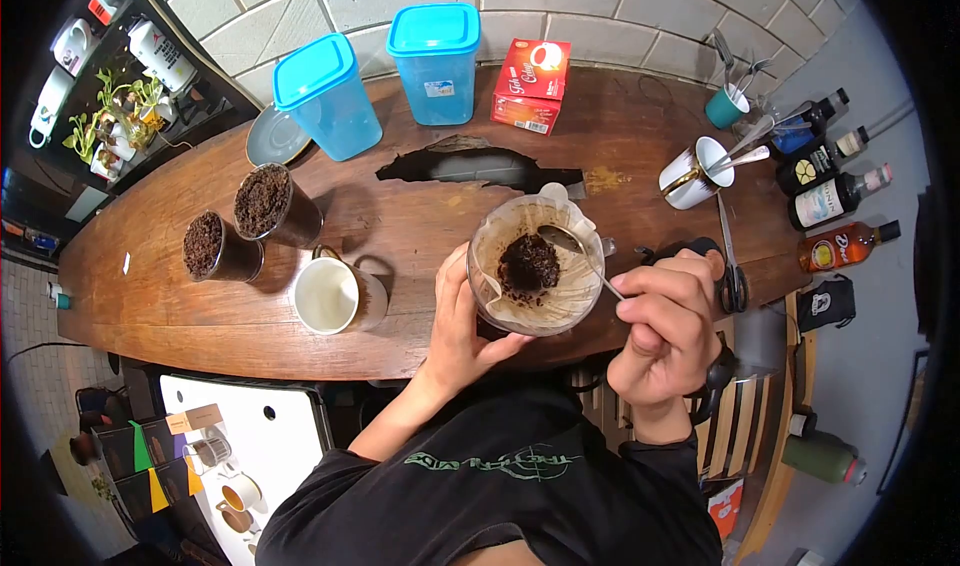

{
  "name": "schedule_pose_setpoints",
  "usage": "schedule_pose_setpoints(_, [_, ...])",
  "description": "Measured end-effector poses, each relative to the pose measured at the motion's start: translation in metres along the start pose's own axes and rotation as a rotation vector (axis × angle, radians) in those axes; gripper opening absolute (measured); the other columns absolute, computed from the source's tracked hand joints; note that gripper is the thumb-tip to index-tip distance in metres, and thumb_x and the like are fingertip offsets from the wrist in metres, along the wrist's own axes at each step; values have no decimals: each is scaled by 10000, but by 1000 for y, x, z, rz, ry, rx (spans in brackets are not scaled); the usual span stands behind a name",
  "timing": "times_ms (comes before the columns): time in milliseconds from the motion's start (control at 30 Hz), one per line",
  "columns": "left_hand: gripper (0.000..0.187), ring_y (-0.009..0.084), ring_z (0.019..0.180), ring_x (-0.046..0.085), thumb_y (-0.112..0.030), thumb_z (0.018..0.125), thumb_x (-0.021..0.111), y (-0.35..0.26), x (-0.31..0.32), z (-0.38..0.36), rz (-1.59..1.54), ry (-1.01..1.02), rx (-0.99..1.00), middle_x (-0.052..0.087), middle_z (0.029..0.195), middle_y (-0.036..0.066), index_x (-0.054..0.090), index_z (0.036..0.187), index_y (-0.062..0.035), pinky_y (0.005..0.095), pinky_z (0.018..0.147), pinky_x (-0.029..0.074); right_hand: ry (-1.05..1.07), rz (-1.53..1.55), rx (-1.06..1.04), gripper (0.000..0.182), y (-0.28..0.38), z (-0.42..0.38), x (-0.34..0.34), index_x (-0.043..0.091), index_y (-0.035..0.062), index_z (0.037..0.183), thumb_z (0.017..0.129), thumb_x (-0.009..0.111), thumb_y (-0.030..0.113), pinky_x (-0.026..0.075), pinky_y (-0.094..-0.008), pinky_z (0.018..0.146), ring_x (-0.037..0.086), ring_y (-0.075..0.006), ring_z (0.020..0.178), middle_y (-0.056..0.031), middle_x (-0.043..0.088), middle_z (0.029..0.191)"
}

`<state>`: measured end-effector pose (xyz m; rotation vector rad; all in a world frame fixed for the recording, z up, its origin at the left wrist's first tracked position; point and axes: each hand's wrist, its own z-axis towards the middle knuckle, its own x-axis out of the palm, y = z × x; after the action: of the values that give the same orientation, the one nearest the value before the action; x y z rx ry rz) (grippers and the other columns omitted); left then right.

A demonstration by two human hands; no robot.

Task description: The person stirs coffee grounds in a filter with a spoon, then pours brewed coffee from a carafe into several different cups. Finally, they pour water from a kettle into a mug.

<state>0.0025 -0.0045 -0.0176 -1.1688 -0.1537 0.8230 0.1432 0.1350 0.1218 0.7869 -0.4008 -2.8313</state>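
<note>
There is one left hand point(455, 316) and one right hand point(660, 331), so that makes two. The right hand has one spoon point(567, 240). There is one see-through dripper point(480, 286) with one paper filter point(570, 286) in it. On the counter point(190, 311) there are two blue tubs point(435, 86), two glasses point(295, 216) full of brown crumbs point(265, 201), two white mugs point(325, 296), four bottles point(825, 206), one red box point(532, 81), one plate point(272, 138), one green-blue cup point(724, 111) and one pair of scissors point(733, 288). The counter has one big hole point(475, 166).
</note>
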Motion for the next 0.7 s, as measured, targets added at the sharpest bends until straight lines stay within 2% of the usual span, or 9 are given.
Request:
schedule_pose_setpoints(200, [966,430,1340,386,-319,675,863,-3,-1,1,2,-3,-13,401,1439,235,377,1425,49,511,1105,320,55,84,23,102,-4,-7,7,609,70,972,951,613,170,417,-396,716,586,-241,760,-68,664,915])
schedule_pose_setpoints(267, [963,430,1334,391,-320,679,862,-3,-2,1,8,3,-15,404,1435,236,377,1424,49,510,1103,322,42,182,57,116,-4,-7,4,596,69,959,967,597,185,419,-393,719,582,-240,746,-68,663,898])
schedule_pose_setpoints(400, [958,427,1330,396,-314,676,863,-3,-2,1,21,-4,-4,410,1428,233,383,1420,50,507,1101,323,-34,140,26,152,-3,0,-1,578,52,941,995,556,193,422,-387,725,568,-236,711,-77,665,880])
schedule_pose_setpoints(467, [959,426,1331,395,-313,674,864,-4,-2,2,13,-4,-15,411,1427,232,384,1419,50,506,1102,323,-121,214,170,197,-2,0,2,565,34,932,1017,514,205,424,-381,734,556,-233,702,-83,663,862])
schedule_pose_setpoints(533, [962,425,1332,394,-308,670,866,-5,-3,4,44,-7,40,410,1429,231,382,1421,50,505,1103,322,-107,261,215,190,-2,0,7,556,12,917,1018,490,158,425,-362,737,553,-230,726,-97,649,838])
schedule_pose_setpoints(600, [964,426,1331,395,-308,669,866,-6,-3,4,42,-7,38,411,1428,231,381,1421,50,505,1103,323,-59,196,429,173,-1,-1,14,549,5,904,1014,483,122,428,-342,739,555,-223,755,-106,629,812])
schedule_pose_setpoints(667, [966,426,1331,395,-307,667,866,-5,-3,5,41,-10,36,412,1428,231,380,1422,50,505,1102,323,-47,152,398,158,-1,1,14,549,-2,897,1009,476,83,429,-331,738,553,-216,770,-107,620,803])
schedule_pose_setpoints(700, [965,426,1331,396,-307,667,866,-4,-2,5,41,-13,42,412,1427,232,381,1422,50,504,1101,324,-114,202,402,156,0,1,14,554,1,897,1009,480,81,428,-330,737,554,-215,776,-100,622,807])
